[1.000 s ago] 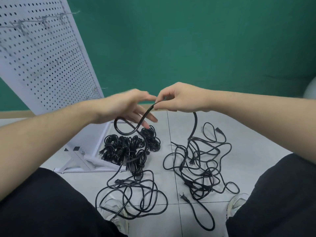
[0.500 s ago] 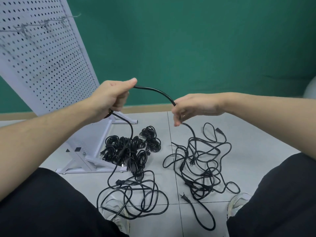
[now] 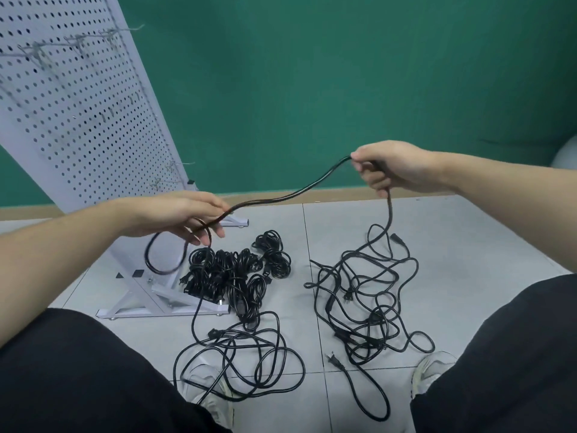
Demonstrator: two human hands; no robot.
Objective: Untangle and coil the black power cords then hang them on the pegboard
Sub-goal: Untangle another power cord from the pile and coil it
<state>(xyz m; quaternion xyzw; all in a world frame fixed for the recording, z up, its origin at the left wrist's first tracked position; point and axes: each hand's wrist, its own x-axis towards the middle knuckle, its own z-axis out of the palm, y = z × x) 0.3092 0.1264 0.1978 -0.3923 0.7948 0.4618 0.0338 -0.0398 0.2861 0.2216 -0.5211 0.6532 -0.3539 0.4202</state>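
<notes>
Pinching one cord [image 3: 281, 196] between left hand [image 3: 184, 215] and right hand [image 3: 390, 165], stretched above floor [image 3: 468, 245]; coiled cords [image 3: 237, 273] by pegboard [image 3: 71, 104] foot, tangle [image 3: 368, 301] toward right, bare tile between.

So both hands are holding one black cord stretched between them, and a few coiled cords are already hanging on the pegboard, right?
Not quite. Both the left hand and right hand do hold one black cord, but the head view shows the coiled cords lying on the floor by the pegboard, not hanging on it.
</notes>
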